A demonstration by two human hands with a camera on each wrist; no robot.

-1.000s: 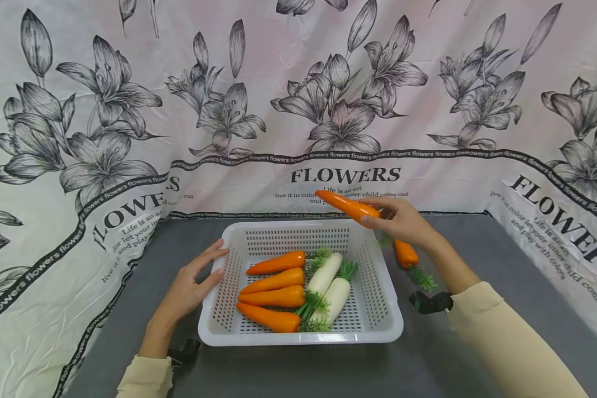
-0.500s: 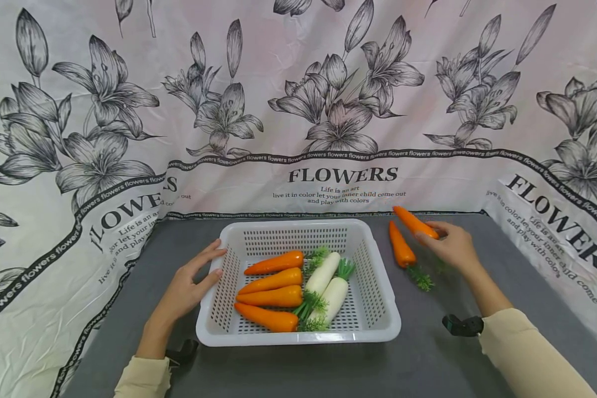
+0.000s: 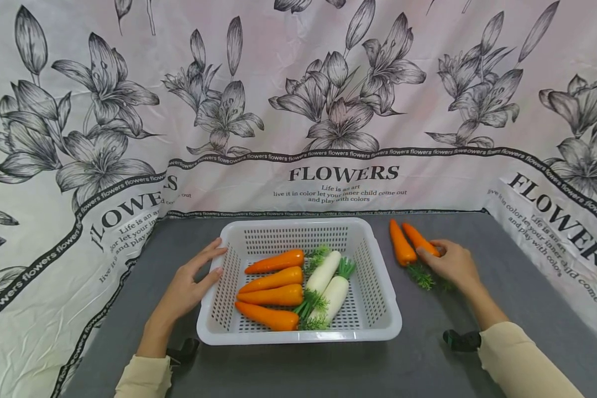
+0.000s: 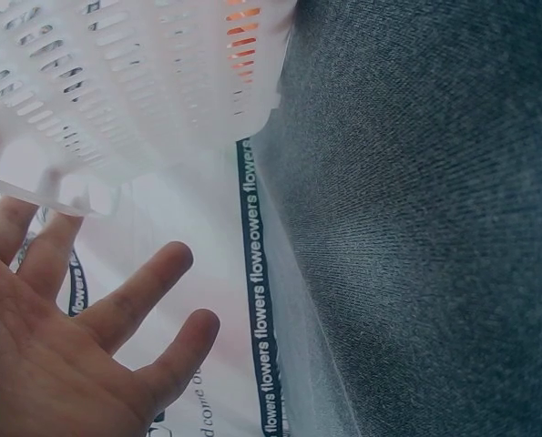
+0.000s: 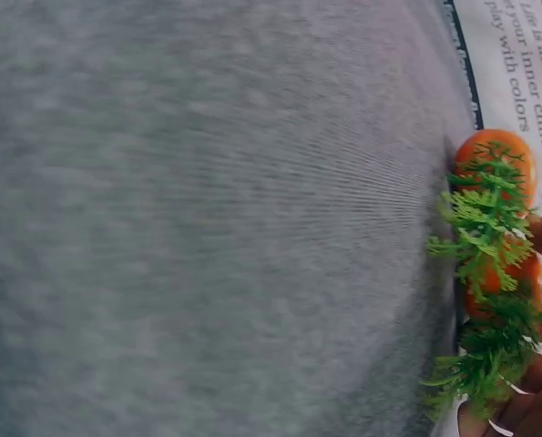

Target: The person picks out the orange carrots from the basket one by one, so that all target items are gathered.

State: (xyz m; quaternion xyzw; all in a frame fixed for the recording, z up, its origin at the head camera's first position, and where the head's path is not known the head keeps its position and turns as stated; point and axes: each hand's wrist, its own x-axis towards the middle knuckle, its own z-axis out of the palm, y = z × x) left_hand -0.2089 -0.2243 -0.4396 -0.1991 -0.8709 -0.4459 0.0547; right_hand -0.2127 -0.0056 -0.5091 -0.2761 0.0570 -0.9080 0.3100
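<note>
My left hand (image 3: 191,282) rests on the left rim of a white perforated plastic basket (image 3: 298,336). In the left wrist view its fingers are spread, some fingertips right at the basket's edge. Several orange carrots (image 3: 271,297) lie inside the basket, tips to the left, beside two white radishes (image 3: 324,272). Right of the basket, my right hand (image 3: 456,266) pinches a carrot (image 3: 420,239) between thumb and fingers, low over the table. Close along its left lies another carrot (image 3: 401,244), its leafy top (image 3: 420,277) toward me. Green leaves (image 5: 485,218) of both carrots show in the right wrist view.
The dark grey table (image 3: 288,370) carries the basket and carrots. A white flower-printed curtain (image 3: 209,188) closes off the back and both sides. Each wrist wears a small black device, such as the right wrist camera (image 3: 461,340).
My right hand has carried its carrot from above the basket's back right corner rightward, then lowered it alongside the carrot on the table. The left hand stays on the rim.
</note>
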